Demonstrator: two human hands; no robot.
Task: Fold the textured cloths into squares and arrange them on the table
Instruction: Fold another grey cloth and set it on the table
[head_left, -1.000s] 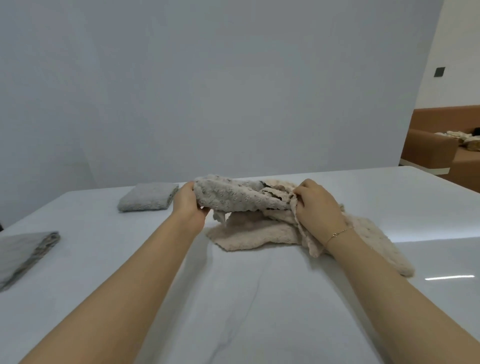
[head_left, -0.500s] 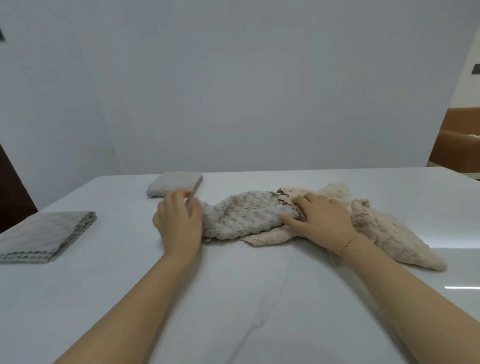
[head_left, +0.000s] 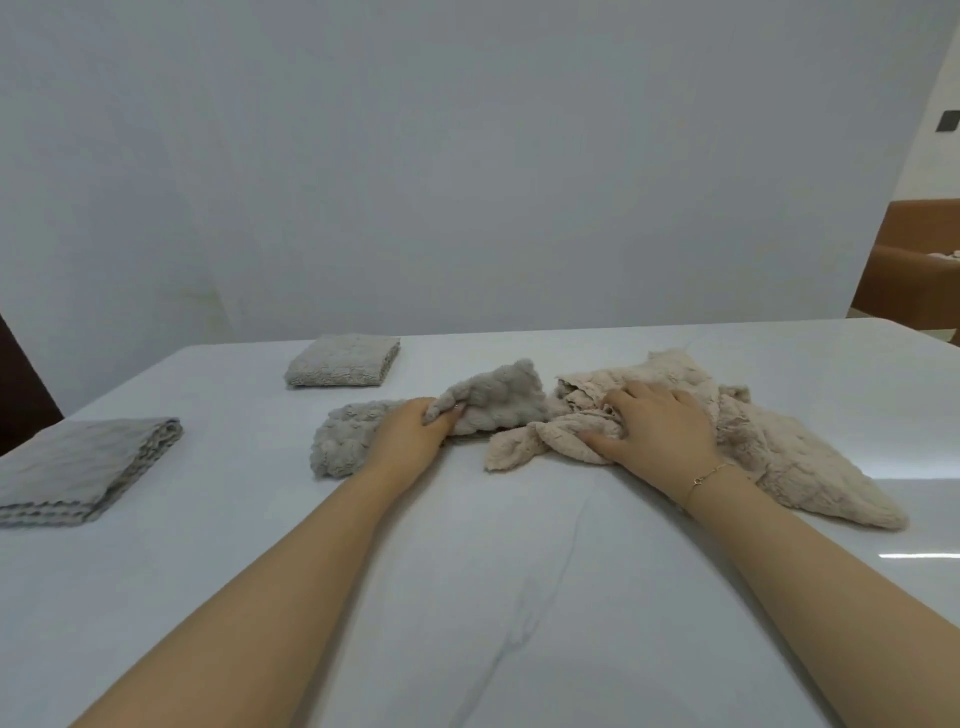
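A crumpled grey textured cloth (head_left: 488, 402) lies at the middle of the white table (head_left: 467, 597). My left hand (head_left: 410, 436) grips it near its middle, fingers curled into the fabric. To its right sprawls a heap of beige textured cloths (head_left: 789, 457). My right hand (head_left: 660, 431) rests on the heap's left part, its fingers bent into the folds. Two folded grey cloths lie apart: a small square (head_left: 343, 361) at the far left and a larger one (head_left: 78, 470) at the near left edge.
A plain white wall stands right behind the table's far edge. A brown sofa (head_left: 914, 280) shows past the wall at the far right. A dark object (head_left: 21, 395) sits beyond the table's left edge.
The grey cloth has come down from the air onto the table and been drawn left, off the beige heap. My left hand shifted along it; my right hand settled onto the beige cloths.
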